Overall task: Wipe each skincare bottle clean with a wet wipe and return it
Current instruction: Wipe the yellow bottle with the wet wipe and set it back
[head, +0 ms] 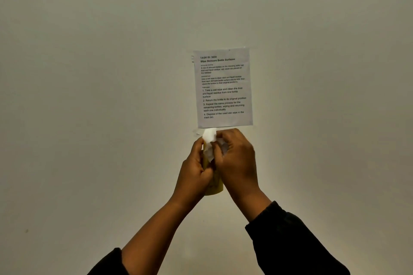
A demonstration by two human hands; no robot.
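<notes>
Now both hands close on a yellow bottle (pixel 216 187) held up just below the sheet (pixel 223 87) taped to the wall: the left hand (pixel 196 167) grips its body, the right hand (pixel 239 158) pinches a wipe (pixel 209 140) around its top. Best to turn the bottle against the wipe, working downward. The sheet reads "Wipe Skincare Bottle Surfaces"; no bottle label is legible.

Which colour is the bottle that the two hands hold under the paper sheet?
Yellow. The bottle shows best in the head view, its lower end below the hands.
</notes>
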